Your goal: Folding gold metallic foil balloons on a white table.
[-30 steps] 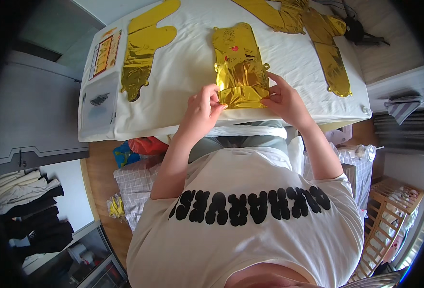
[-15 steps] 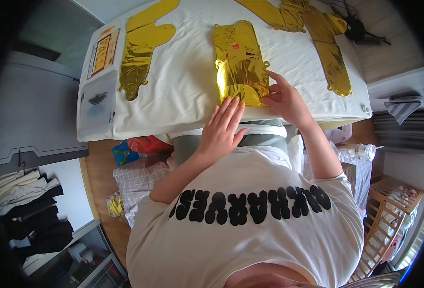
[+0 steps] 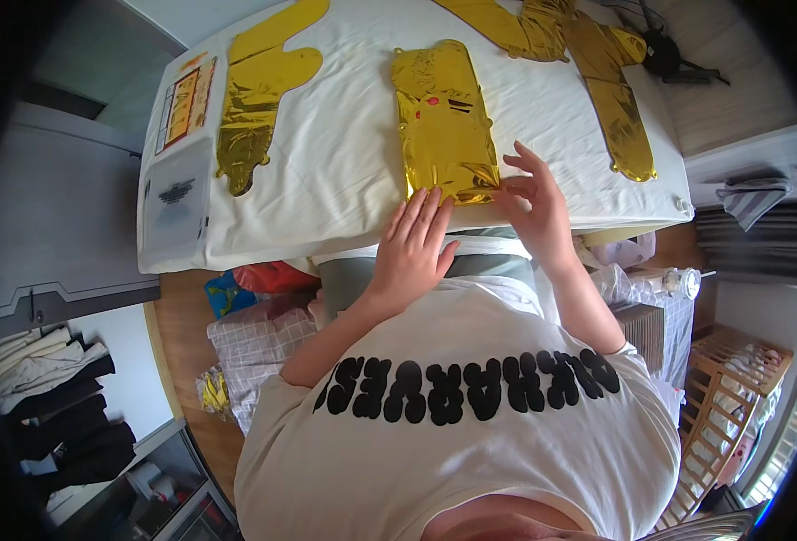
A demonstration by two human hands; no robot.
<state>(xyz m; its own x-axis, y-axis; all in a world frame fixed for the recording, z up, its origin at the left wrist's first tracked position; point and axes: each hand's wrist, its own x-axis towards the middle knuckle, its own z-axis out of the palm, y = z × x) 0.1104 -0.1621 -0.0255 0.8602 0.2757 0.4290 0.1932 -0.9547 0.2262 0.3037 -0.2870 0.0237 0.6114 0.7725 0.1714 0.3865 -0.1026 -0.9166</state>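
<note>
Resting left hand (image 3: 416, 251) flat on gold foil (image 3: 446, 140); right hand (image 3: 537, 209) at corner, grip unclear.

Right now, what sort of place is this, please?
Probably a bedroom in a home: a slatted wooden frame resembling a crib stands at the right, and clothes hang at the lower left.

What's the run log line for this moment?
Left hand: flat at gold foil piece, near edge; right hand: at its near right corner
</note>
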